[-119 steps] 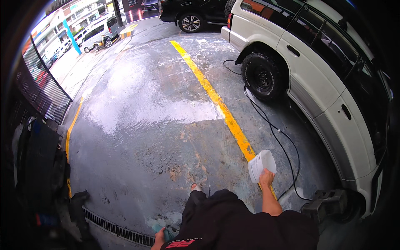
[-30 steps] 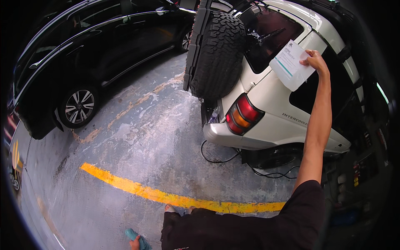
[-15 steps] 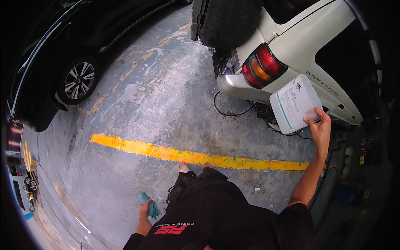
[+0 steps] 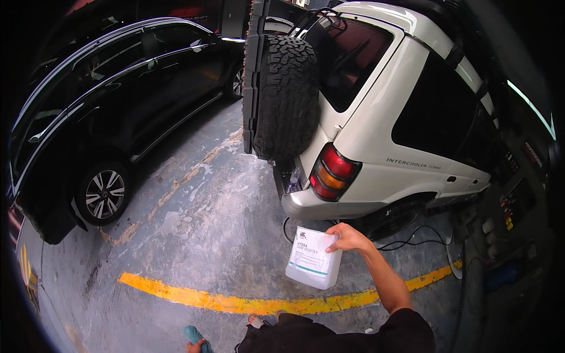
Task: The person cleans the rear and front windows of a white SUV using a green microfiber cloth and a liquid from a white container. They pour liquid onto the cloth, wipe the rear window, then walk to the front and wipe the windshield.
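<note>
The white car stands to the right, its rear and one side toward the person. The black car stands to the left, a strip of floor between the two. The yellow line curves across the floor nearer the person. The jug is held up above the floor, near the middle of the view, between that line and the white car's bumper. The right hand is clamped on the jug's upper right edge: digits press against the labelled side, the others are hidden, and no gap shows between hand and plastic. Half a second ago the jug was farther right, seen against the white car's side, with its label slanting steeply; now it is nearer the middle and the label sits almost level. The labelled face looks up at the person, the base is toward the person and slightly left, and the long axis runs from there away toward the bumper, a little tilted. The cloth is at the lower left, bunched in the left hand, whose fingers close round it; the lower edge cuts that hand off, while half a second ago both showed higher up, with the forearm
</note>
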`<state>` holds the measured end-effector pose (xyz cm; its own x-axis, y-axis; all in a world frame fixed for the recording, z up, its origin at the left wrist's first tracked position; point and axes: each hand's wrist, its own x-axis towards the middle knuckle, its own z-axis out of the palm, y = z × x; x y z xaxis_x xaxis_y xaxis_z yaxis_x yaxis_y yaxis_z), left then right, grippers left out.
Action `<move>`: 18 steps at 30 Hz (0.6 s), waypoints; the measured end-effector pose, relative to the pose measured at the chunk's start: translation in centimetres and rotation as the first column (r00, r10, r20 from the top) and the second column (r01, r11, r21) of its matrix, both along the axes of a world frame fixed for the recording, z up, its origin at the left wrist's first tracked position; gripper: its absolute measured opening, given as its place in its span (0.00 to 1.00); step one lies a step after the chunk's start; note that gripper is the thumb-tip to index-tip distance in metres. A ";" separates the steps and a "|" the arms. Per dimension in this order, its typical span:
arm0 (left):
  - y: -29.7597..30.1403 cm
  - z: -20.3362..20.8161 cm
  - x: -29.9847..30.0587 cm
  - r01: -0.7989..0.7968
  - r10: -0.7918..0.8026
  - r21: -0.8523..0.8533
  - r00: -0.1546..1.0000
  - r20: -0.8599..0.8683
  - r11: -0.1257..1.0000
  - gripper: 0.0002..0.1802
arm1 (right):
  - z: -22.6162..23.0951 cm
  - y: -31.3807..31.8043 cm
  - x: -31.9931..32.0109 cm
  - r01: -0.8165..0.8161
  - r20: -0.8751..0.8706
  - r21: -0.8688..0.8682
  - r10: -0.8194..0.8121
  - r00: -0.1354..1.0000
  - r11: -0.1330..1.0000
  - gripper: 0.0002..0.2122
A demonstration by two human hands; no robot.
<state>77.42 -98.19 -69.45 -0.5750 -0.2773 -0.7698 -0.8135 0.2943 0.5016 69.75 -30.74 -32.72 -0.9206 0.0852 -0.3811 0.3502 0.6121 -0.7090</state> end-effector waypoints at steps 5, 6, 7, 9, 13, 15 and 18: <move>4.9 0.2 -1.1 0.092 -0.092 0.024 0.996 -0.011 0.995 0.38 | 14.9 10.5 -17.0 -0.022 -0.102 0.150 0.037 0.994 0.988 0.17; 6.0 0.5 -1.4 0.114 -0.113 0.029 0.993 -0.020 0.993 0.38 | 20.1 13.1 -19.6 0.074 -0.191 0.248 -0.026 0.981 0.966 0.18; 7.2 0.7 -1.8 0.138 -0.137 0.039 0.990 -0.031 0.990 0.38 | 25.0 15.5 -21.2 0.116 -0.267 0.235 -0.051 0.962 0.965 0.20; 10.0 1.3 -2.2 0.181 -0.178 0.063 0.983 -0.053 0.981 0.38 | 32.5 18.8 -24.0 0.214 -0.325 0.440 -0.067 0.943 0.872 0.21; 15.6 2.9 -1.8 0.264 -0.248 0.116 0.960 -0.129 0.958 0.39 | 37.2 20.4 -28.0 0.416 -0.484 0.671 -0.062 0.873 0.614 0.22; 18.9 4.2 -1.4 0.310 -0.282 0.156 0.943 -0.177 0.938 0.39 | 35.8 20.1 -28.5 0.626 -0.695 0.639 -0.013 0.719 0.448 0.23; 23.6 6.8 -0.5 0.377 -0.321 0.217 0.913 -0.253 0.900 0.39 | 32.9 19.3 -26.6 0.733 -0.826 0.479 -0.034 0.563 0.483 0.24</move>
<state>76.89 -74.60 -62.67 -0.7509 0.1610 -0.6405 -0.5520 0.3793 0.7426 43.14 -11.48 0.16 -0.6014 0.4059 0.6881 0.3740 0.9041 -0.2064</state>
